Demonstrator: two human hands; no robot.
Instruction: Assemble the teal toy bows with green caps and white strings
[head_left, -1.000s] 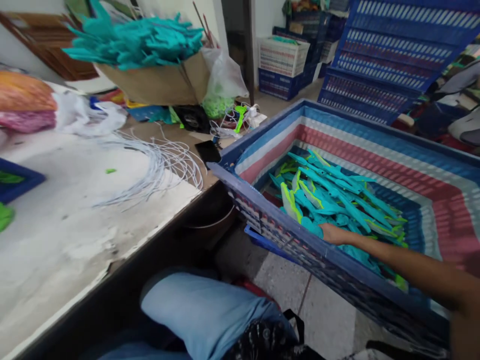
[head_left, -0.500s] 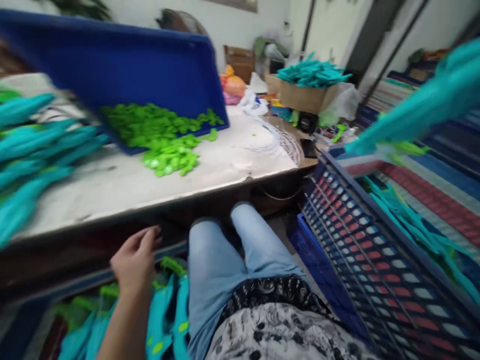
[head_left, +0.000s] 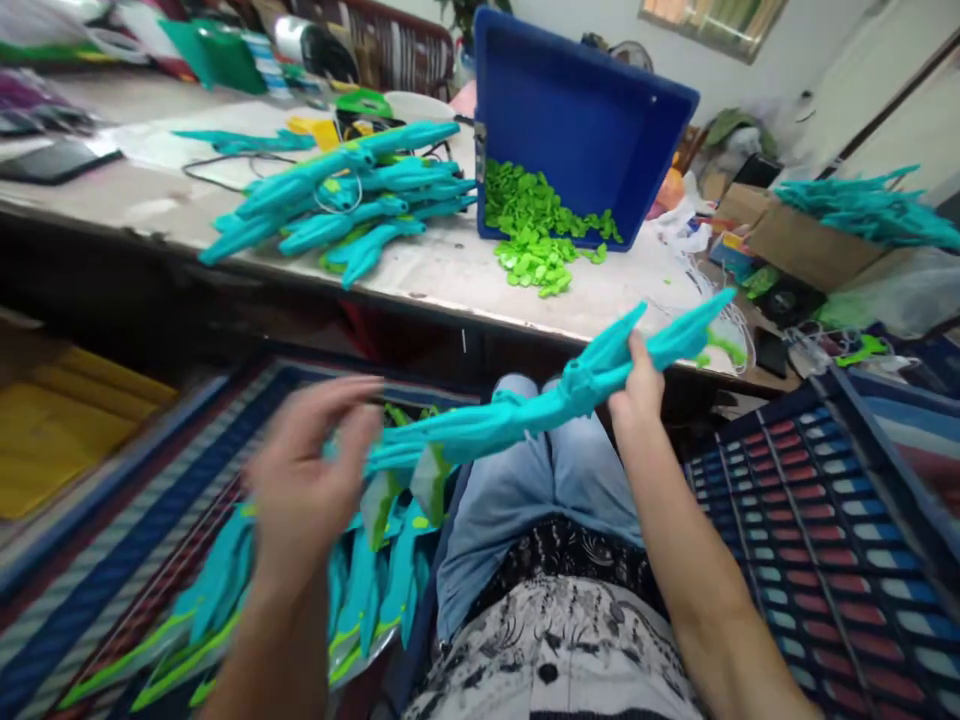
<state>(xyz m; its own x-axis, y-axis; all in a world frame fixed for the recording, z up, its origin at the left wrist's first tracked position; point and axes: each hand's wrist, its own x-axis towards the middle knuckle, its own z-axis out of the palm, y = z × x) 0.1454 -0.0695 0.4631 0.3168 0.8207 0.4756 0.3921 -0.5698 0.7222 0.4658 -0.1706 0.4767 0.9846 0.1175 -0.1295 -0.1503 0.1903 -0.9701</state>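
Note:
My right hand [head_left: 637, 392] is closed round a long teal plastic toy piece [head_left: 525, 410] that stretches across my lap, its tip pointing up to the right. My left hand [head_left: 311, 480], blurred by motion, hovers at the piece's left end with fingers partly spread. A green-edged fin hangs from the piece near that hand. Below my left hand a striped crate [head_left: 112, 540] holds several teal pieces with lime edges [head_left: 360, 590]. On the table [head_left: 450, 275] lies a pile of teal pieces [head_left: 345, 200].
A tilted blue bin [head_left: 577, 110] spills small green parts [head_left: 540, 225] onto the table. Another striped crate [head_left: 825, 520] stands at my right. A cardboard box heaped with teal pieces [head_left: 825, 225] sits at the far right. White wire loops lie by the table's right end.
My head has turned left from the right crate to the table and lap. My right hand has brought a teal piece out of that crate; my left hand has risen toward it.

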